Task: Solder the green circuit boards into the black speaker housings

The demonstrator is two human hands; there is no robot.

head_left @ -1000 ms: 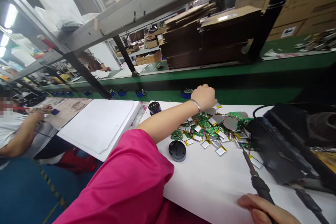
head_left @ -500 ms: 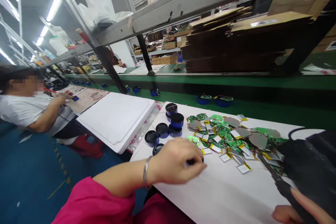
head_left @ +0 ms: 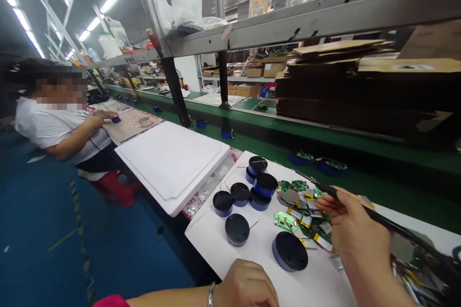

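Note:
My right hand is closed round the black handle of a soldering iron, whose metal tip points up and left above the circuit boards. Low in the view, my left hand is closed with its fingers curled under; the bottom edge cuts off their tips, so whatever they hold is hidden. Just above and right of it stands a round black-and-blue cup-shaped housing, untouched. Another housing with a thin wire lies further left, and several more are grouped behind, some stacked.
Green circuit boards with small silver battery packs lie heaped on the white work board. A white foam slab is to the left, where a co-worker sits. Behind runs a green belt under a metal shelf.
My left hand has drawn off the nearest housing towards the lower left. My right hand has brought the soldering iron up and inward over the boards. The view has swung left.

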